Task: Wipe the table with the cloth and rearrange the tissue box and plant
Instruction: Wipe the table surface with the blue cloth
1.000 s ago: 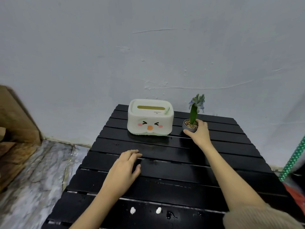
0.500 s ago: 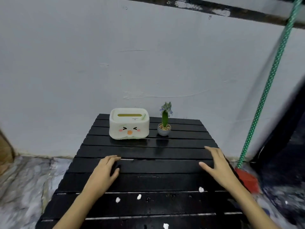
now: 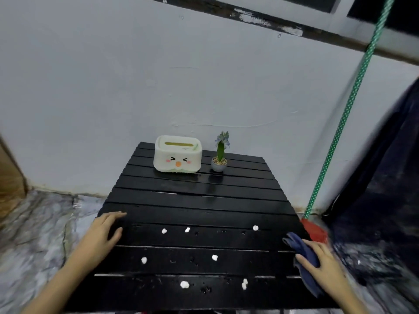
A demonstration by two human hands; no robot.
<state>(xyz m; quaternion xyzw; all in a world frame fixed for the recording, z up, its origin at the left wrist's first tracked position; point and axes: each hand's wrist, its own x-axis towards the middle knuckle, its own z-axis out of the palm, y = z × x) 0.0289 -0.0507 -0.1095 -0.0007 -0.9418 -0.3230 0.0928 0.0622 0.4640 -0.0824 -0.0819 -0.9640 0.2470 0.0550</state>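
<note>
Seven or so white crumbs [image 3: 184,284] are scattered over the near slats of the black table [image 3: 204,200], with small wet spots among them, so none of the wiping looks done yet. What I see changed in the last half second is on the right: my right hand [image 3: 324,266], which was empty and hovering open over the table's right edge, now lies on the blue cloth [image 3: 303,252] at the near right corner, thumb and fingers spread over the fabric and pressing it down; I would call it a flat grasp more than a clench. A second ago that same hand was at the pot of the plant [image 3: 219,158], so it has let go of that and come back for the cloth. My left hand [image 3: 106,232] is open, palm down on the left edge of the table, holding nothing, much as it was before.

Tissue box [image 3: 178,154] and plant stand side by side at the far end near the wall, close but apart, both upright. I judge they were pushed back to free the front, and the next step is to sweep the cloth leftward across the crumbs. A red broom head [image 3: 314,230] sits just beside the cloth's corner
</note>
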